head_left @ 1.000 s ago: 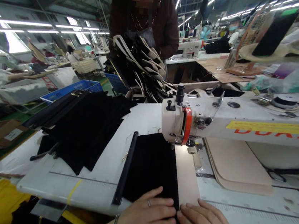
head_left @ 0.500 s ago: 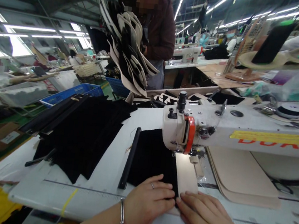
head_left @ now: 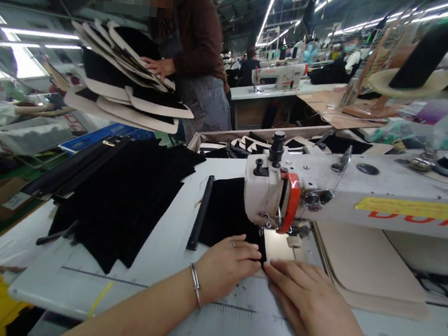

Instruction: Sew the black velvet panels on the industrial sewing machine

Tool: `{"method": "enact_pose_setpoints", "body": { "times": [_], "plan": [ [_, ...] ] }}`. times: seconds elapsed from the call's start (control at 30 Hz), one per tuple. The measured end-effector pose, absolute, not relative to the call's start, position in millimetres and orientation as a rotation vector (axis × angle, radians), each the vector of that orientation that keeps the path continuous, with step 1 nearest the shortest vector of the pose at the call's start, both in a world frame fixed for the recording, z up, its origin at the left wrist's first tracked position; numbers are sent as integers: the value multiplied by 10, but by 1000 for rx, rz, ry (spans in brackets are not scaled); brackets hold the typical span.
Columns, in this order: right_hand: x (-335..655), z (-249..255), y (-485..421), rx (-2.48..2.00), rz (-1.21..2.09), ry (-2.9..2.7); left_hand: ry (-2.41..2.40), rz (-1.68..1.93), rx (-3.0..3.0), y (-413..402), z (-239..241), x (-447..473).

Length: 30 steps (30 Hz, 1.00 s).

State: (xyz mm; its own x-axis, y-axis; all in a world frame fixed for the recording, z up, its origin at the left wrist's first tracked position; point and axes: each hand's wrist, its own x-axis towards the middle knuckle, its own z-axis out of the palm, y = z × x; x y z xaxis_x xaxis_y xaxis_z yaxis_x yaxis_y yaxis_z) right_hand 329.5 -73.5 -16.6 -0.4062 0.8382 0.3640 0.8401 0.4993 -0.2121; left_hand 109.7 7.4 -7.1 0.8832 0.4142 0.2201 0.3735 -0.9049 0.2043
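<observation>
My left hand (head_left: 228,268) lies flat, fingers stretched, on the near edge of a black fabric panel (head_left: 223,211). A dark strip (head_left: 201,214) with a gold-coloured metal piece beside it runs along the panel's left side. My right hand (head_left: 307,291) also lies flat, its fingertips on the near end of a beige piece (head_left: 277,245) that meets the black panel. Both pieces run under the head of a white sewing machine (head_left: 264,189), where a lamp lights the beige one. The needle's tip is hard to make out.
A pile of black panels (head_left: 123,199) lies on the left of the table. Beige panels (head_left: 374,266) are stacked right of the machine head. Across the table, a co-worker (head_left: 200,41) holds a bundle of black-and-beige pieces (head_left: 116,77). A blue crate (head_left: 89,139) stands behind the pile.
Both hands and the fabric have moved away from me, further under the machine head. The co-worker has shifted left, and the bundle has swung from hanging steeply to lying nearly level.
</observation>
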Motion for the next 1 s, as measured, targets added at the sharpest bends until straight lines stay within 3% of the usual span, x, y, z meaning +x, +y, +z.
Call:
{"method": "enact_pose_setpoints", "body": {
  "times": [0.5, 1.0],
  "plan": [
    [3336, -258, -308, -1468, -29, -2366, 716, 386, 2847, 600, -22, 1275],
    [3292, -282, -282, -1514, -54, -2281, 886, 464, 2774, 628, -63, 1305]
  ]
}}
